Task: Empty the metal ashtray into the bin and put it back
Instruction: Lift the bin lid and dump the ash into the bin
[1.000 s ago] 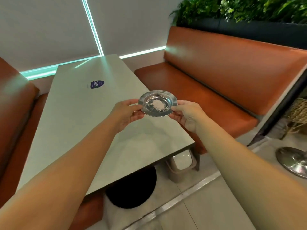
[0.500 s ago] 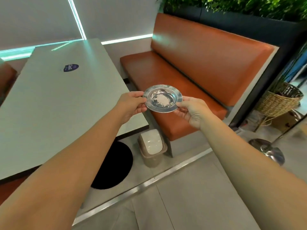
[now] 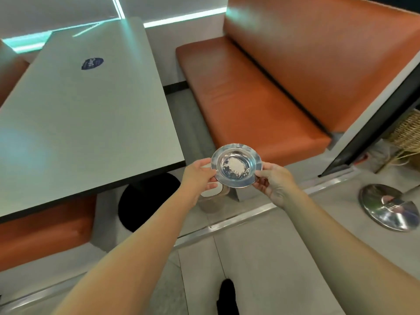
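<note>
A round metal ashtray (image 3: 236, 165) with a heap of pale ash in its bowl is held level in the air. My left hand (image 3: 198, 175) pinches its left rim and my right hand (image 3: 273, 181) grips its right rim. Directly below it on the floor stands a small beige bin (image 3: 212, 196) with a white swing lid, mostly hidden behind the ashtray and my left hand. The ashtray is off the grey table (image 3: 91, 110), just past its near right corner.
An orange bench (image 3: 261, 96) runs along the right, with another orange seat (image 3: 45, 226) under the table's near edge. The table's black round base (image 3: 147, 201) sits left of the bin. A chrome stand base (image 3: 388, 206) and a wicker basket (image 3: 409, 130) are at the right.
Both hands have carried the ashtray off the table, rightward and down, until it is over the bin. The view has tilted down toward the floor.
</note>
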`<state>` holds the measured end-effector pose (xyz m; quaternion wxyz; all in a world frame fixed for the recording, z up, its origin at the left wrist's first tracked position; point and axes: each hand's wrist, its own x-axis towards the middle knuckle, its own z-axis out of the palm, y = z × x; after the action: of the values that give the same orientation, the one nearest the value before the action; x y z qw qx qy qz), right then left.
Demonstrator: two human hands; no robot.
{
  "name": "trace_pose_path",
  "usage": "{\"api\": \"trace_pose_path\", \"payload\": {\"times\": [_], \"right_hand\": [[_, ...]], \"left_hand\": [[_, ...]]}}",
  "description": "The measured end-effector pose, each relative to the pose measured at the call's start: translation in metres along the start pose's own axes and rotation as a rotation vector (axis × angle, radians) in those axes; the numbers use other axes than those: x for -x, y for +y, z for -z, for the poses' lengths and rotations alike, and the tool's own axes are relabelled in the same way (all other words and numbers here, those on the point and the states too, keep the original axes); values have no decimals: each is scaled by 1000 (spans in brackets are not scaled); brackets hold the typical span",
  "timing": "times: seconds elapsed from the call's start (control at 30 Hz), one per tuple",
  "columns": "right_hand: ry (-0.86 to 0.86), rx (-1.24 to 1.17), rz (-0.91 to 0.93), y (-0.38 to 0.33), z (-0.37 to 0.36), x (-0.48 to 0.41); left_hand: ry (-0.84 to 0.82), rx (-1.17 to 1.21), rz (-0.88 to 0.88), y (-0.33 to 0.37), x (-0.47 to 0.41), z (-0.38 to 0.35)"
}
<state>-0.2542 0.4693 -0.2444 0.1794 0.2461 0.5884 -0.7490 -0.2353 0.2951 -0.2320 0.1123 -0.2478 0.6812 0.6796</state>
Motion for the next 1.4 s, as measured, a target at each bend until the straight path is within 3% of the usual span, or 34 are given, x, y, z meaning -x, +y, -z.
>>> {"api": "trace_pose_path", "payload": {"times": [0.23,0.4,0.67,0.8,1.07,1.4], "right_hand": [[45,13,-96,39,8,-82],[33,56,-133,78,12,-149],[-49,153,-183,160,6,-268],[-53,163,-190,200,-1,-315],[-64,220,-181,239,-27,-365],[-52,401,-60,245,-59,-397]], "left_hand": [[122,-79,89,-44,-83,-14],[246,-413,10,-80,-167,-8],[277,-896,-124,-138,-293,-2],[281,-1119,-89,-173,-330,3],[360,-1209,-102,-205,-381,25],[355,-1370,-353,-209,-398,32]]}}
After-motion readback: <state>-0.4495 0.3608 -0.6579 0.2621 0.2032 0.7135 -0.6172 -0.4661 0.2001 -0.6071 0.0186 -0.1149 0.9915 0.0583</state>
